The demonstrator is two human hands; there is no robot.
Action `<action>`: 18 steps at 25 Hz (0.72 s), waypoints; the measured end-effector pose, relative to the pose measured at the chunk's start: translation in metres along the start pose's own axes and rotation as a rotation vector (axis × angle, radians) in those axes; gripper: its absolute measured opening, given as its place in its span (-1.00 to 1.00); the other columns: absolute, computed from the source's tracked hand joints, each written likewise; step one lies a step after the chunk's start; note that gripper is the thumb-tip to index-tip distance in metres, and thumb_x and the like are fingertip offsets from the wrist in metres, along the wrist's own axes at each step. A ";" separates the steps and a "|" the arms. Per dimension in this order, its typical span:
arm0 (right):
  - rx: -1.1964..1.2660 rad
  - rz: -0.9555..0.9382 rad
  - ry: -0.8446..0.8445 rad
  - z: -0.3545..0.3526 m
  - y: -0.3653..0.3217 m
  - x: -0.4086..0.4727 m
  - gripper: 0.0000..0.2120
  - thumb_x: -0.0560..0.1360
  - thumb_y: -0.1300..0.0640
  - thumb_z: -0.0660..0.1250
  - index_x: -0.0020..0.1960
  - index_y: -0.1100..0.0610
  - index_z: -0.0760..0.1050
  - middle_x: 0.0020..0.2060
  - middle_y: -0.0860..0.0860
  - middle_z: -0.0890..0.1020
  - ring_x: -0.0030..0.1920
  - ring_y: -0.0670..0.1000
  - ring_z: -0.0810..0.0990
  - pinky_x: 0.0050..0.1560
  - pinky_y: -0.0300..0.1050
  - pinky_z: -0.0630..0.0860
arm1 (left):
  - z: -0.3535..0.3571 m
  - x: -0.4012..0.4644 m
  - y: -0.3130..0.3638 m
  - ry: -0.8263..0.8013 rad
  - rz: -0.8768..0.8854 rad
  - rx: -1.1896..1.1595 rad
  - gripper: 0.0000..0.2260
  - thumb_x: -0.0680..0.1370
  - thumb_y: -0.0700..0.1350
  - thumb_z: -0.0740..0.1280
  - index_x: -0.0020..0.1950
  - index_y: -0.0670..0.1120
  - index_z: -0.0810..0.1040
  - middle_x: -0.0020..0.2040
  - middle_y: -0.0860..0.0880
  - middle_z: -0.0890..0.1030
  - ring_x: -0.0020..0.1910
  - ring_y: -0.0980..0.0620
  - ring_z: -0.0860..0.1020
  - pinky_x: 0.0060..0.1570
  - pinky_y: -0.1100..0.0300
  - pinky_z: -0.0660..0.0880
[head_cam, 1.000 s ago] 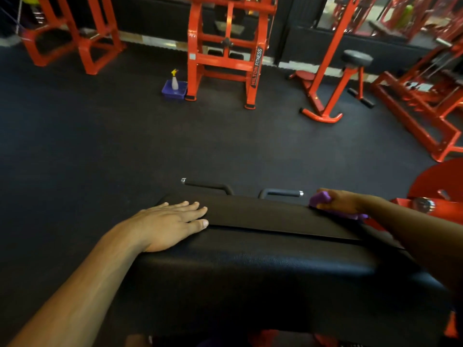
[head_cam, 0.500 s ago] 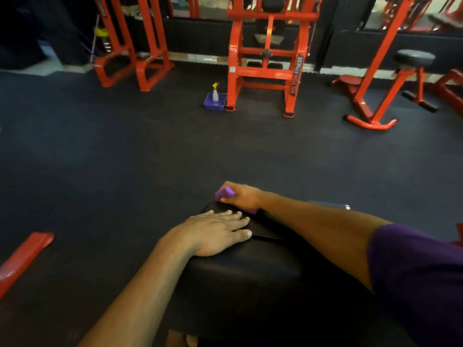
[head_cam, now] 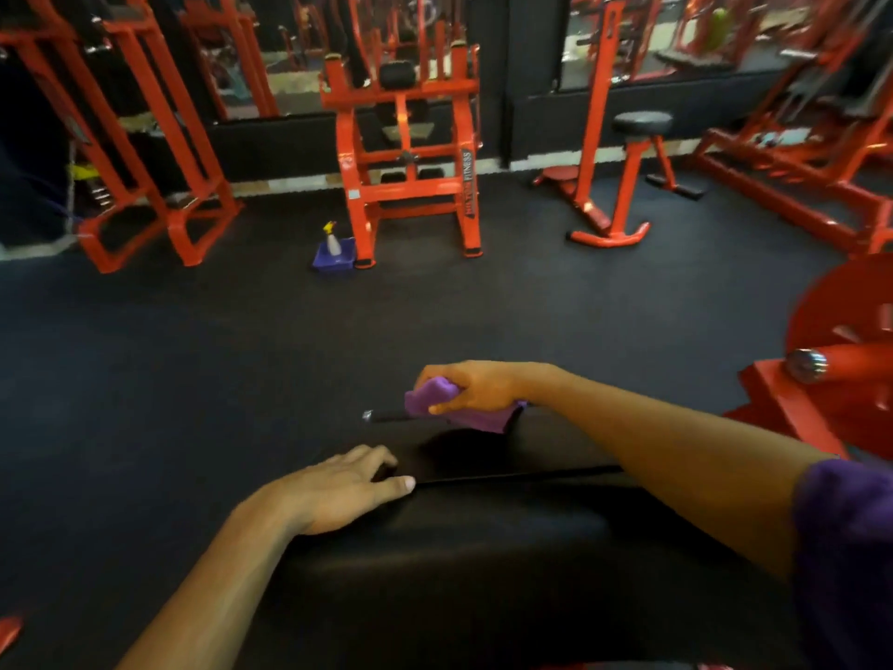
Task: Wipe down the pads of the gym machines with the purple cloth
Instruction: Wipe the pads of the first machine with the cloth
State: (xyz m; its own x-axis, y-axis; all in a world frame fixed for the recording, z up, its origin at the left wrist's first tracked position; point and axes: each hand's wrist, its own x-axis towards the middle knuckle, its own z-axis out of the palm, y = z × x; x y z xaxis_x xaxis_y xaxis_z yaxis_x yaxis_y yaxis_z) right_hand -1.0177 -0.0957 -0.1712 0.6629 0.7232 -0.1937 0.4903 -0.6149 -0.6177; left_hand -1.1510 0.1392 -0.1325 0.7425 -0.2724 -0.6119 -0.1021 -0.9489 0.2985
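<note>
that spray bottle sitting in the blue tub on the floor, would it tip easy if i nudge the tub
Probably yes. The spray bottle stands upright, tall and narrow, rising well above the low wall of the blue tub, so little braces it. It looks like thin plastic, likely light unless full; its fill level cannot be seen. The tub itself would probably slide rather than tip.

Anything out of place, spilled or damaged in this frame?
Nothing stands out. The right hand holds the purple cloth at the black pad's far edge; the left hand rests on it. A spray bottle stands upright in a blue tub on the floor.
</note>
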 end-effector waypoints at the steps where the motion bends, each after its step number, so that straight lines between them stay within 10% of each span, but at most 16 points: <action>1: -0.011 0.036 0.014 -0.012 0.014 -0.038 -0.74 0.60 -0.02 0.38 0.28 -0.12 0.47 0.15 -0.11 0.61 0.11 -0.06 0.59 0.16 -0.16 0.49 | 0.002 0.002 0.014 0.018 0.022 0.016 -0.28 0.49 0.55 0.00 0.58 0.26 0.24 0.61 0.18 0.22 0.55 0.05 0.29 0.46 -0.04 0.28; 6: 0.160 0.307 0.422 -0.044 0.074 -0.246 -0.81 0.60 0.14 0.39 0.15 -0.10 0.55 0.11 -0.07 0.64 0.07 -0.21 0.59 0.19 -0.23 0.46 | 0.021 0.024 0.107 -0.025 0.315 0.023 -0.23 0.46 0.54 -0.02 0.64 0.32 0.10 0.66 0.31 -0.03 0.63 0.23 0.01 0.62 0.04 0.01; 10: 0.417 0.521 0.858 -0.019 0.114 -0.336 -0.84 0.54 -0.07 0.43 0.10 -0.08 0.59 0.09 0.05 0.69 0.21 0.14 0.62 0.34 0.12 0.47 | 0.030 0.045 0.160 -0.093 0.407 0.115 -0.27 0.54 0.49 -0.01 0.67 0.26 0.00 0.67 0.26 -0.05 0.63 0.26 -0.10 0.64 0.04 -0.11; 14: 0.719 0.620 0.760 0.006 0.136 -0.346 -0.52 0.45 -0.23 0.45 0.27 0.01 0.59 0.17 0.04 0.68 0.18 0.08 0.66 0.35 0.17 0.48 | 0.033 0.062 0.176 -0.130 0.449 0.106 -0.21 0.46 0.53 -0.05 0.66 0.31 -0.05 0.66 0.29 -0.11 0.61 0.29 -0.16 0.64 0.01 -0.17; 18: 0.710 0.707 0.626 -0.009 0.152 -0.309 -0.66 0.60 -0.06 0.36 0.33 0.00 0.48 0.11 -0.06 0.60 0.08 -0.05 0.58 0.12 -0.10 0.44 | 0.031 0.072 0.175 -0.202 0.473 0.164 -0.23 0.48 0.54 -0.07 0.64 0.34 -0.16 0.64 0.32 -0.20 0.60 0.30 -0.25 0.63 0.02 -0.22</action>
State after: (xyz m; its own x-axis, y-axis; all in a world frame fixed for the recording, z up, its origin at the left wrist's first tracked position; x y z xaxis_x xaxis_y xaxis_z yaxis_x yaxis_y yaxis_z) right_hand -1.1431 -0.4157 -0.1983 0.9196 -0.1094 -0.3774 -0.3904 -0.3617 -0.8466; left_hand -1.1361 -0.0509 -0.1470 0.4502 -0.6861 -0.5715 -0.5089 -0.7230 0.4672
